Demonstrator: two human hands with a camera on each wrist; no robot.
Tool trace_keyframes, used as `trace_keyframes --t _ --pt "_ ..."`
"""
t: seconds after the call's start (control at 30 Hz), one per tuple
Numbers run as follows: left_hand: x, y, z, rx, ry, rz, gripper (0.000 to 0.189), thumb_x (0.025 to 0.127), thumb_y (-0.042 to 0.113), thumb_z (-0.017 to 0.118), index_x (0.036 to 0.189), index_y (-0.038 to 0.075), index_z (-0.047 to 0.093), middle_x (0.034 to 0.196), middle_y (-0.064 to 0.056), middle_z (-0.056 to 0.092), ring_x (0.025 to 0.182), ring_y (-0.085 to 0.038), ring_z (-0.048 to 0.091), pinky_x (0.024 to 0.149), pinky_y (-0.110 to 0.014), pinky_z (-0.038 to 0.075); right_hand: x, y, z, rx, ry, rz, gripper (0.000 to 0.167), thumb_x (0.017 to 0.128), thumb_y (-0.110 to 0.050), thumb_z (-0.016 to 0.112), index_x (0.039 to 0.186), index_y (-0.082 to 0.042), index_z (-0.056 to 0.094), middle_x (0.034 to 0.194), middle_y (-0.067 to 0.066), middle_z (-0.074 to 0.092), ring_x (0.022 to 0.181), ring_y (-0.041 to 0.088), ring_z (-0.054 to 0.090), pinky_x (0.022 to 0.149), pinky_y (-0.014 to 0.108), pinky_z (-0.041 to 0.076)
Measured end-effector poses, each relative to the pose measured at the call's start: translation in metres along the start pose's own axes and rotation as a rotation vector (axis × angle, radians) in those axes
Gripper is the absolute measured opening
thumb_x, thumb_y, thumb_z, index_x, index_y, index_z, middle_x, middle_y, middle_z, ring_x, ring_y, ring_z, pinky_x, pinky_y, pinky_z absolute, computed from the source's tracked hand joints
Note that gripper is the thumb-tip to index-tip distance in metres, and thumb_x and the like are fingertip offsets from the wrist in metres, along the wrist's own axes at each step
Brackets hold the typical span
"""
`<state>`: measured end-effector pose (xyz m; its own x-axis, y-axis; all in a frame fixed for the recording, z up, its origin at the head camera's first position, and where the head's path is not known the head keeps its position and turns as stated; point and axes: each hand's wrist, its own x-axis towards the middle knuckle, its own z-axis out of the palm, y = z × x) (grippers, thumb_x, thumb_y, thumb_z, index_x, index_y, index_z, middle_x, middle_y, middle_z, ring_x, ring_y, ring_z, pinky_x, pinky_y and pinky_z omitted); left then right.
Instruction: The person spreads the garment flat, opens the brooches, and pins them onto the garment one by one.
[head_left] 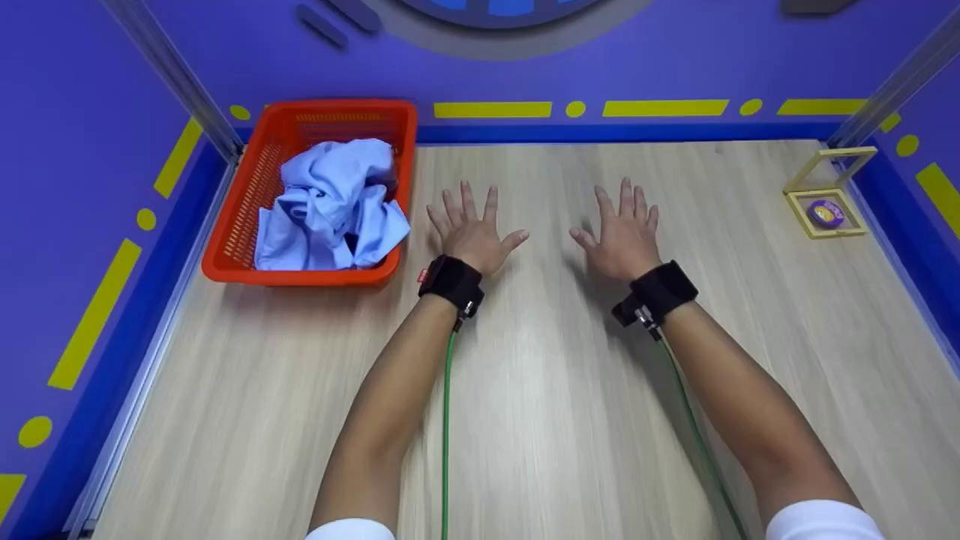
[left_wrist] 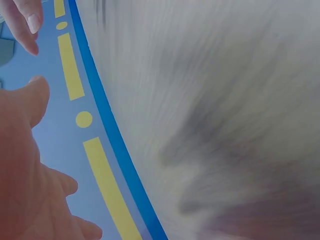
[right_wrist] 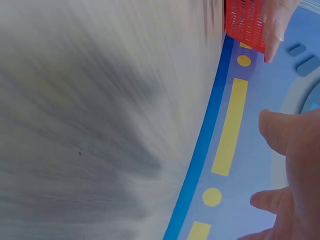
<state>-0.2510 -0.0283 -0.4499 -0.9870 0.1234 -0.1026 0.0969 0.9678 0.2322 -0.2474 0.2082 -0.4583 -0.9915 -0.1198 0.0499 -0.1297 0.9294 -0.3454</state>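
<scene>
"What are the fingers (head_left: 468,202) doing?"

"On the left hand (head_left: 475,238), they are straight and spread wide, and the thumb sticks out to the side. The right hand (head_left: 621,236) looks the same, all stretched out."

"What do they hold?"

"Just air. Both hands are palm down over the table (head_left: 547,420), with dark shadows under them."

"Where are they?"

"The left hand is just to the right of the red basket (head_left: 300,277). The right hand is farther to the right of the red basket."

"What's on the wrists?"

"Each has a black band (head_left: 452,281) with a green cord (head_left: 447,420). The left band has a tiny red tag (head_left: 423,275), too small to read."

"And in the red basket?"

"A light blue cloth (head_left: 330,202), all crumpled up. One corner reaches the right rim."

"Any other writing?"

"Maybe! Well apart from the red basket, far to its right, a little box (head_left: 838,232) has its lid up. A round purple thing (head_left: 826,214) sits inside. It has marks like letters, but they're too blurry to read."

"What's behind the red basket?"

"A bluish-purple wall (head_left: 510,81) with yellow bars and dots."
</scene>
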Motion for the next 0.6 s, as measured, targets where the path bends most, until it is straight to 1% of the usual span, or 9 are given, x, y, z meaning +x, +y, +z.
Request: trace_keyframes --t 0.17,0.27,0.33,0.4,0.47,0.53,0.6 --pt "-0.001 0.000 0.000 0.005 -0.002 0.017 0.091 0.095 0.072 0.042 0.163 0.023 0.005 0.166 -0.021 -0.008 0.150 -0.047 -0.012 0.114 -0.068 -0.007 -0.003 0.002 0.001 0.018 -0.015 0.009 0.081 0.099 -0.048 0.058 0.160 -0.006 0.023 0.163 0.031 0.001 0.150 0.049 0.001 0.115 0.068 0.002" --pt "-0.004 -0.001 -0.008 0.001 0.002 0.044 0.091 0.096 0.069 0.044 0.163 0.021 0.007 0.166 -0.022 -0.006 0.150 -0.046 -0.010 0.116 -0.065 -0.004 -0.003 0.005 0.002 0.029 -0.039 0.011 0.082 0.100 -0.047 0.058 0.160 -0.007 0.021 0.163 0.031 -0.001 0.150 0.049 -0.001 0.115 0.068 0.001" --pt "-0.006 -0.003 -0.018 -0.006 0.008 0.070 0.090 0.097 0.067 0.046 0.163 0.020 0.009 0.166 -0.022 -0.005 0.151 -0.045 -0.009 0.117 -0.063 -0.003 -0.004 0.008 0.002 0.031 -0.054 0.016 0.082 0.100 -0.047 0.057 0.161 -0.007 0.020 0.163 0.031 -0.002 0.150 0.049 -0.001 0.115 0.068 0.001" --pt "-0.008 -0.005 -0.032 0.002 0.015 0.092 0.089 0.097 0.065 0.047 0.163 0.019 0.010 0.166 -0.022 -0.005 0.151 -0.045 -0.008 0.118 -0.062 -0.003 -0.005 0.011 0.003 0.030 -0.065 0.024 0.082 0.100 -0.047 0.057 0.161 -0.007 0.019 0.163 0.031 -0.001 0.150 0.049 -0.001 0.115 0.069 0.002" --pt "-0.008 -0.010 -0.049 0.031 0.018 0.099 0.087 0.098 0.065 0.046 0.163 0.020 0.010 0.166 -0.022 -0.007 0.151 -0.045 -0.010 0.118 -0.061 -0.005 -0.006 0.013 0.003 0.029 -0.070 0.029 0.083 0.100 -0.046 0.057 0.161 -0.006 0.019 0.163 0.032 -0.001 0.150 0.050 -0.001 0.114 0.070 0.003" --pt "-0.007 -0.020 -0.065 0.054 0.025 0.086 0.085 0.099 0.062 0.047 0.163 0.020 0.011 0.166 -0.021 -0.009 0.150 -0.045 -0.012 0.118 -0.060 -0.006 -0.007 0.015 0.003 0.029 -0.071 0.029 0.083 0.100 -0.046 0.057 0.160 -0.006 0.019 0.163 0.032 -0.001 0.149 0.050 0.000 0.113 0.071 0.003" --pt "-0.005 -0.034 -0.081 0.082 0.026 0.052 0.082 0.100 0.058 0.048 0.163 0.020 0.011 0.166 -0.022 -0.011 0.150 -0.046 -0.012 0.117 -0.061 -0.007 -0.007 0.016 0.005 0.031 -0.072 0.028 0.082 0.100 -0.046 0.057 0.160 -0.006 0.019 0.162 0.032 0.000 0.149 0.050 0.001 0.113 0.072 0.003"
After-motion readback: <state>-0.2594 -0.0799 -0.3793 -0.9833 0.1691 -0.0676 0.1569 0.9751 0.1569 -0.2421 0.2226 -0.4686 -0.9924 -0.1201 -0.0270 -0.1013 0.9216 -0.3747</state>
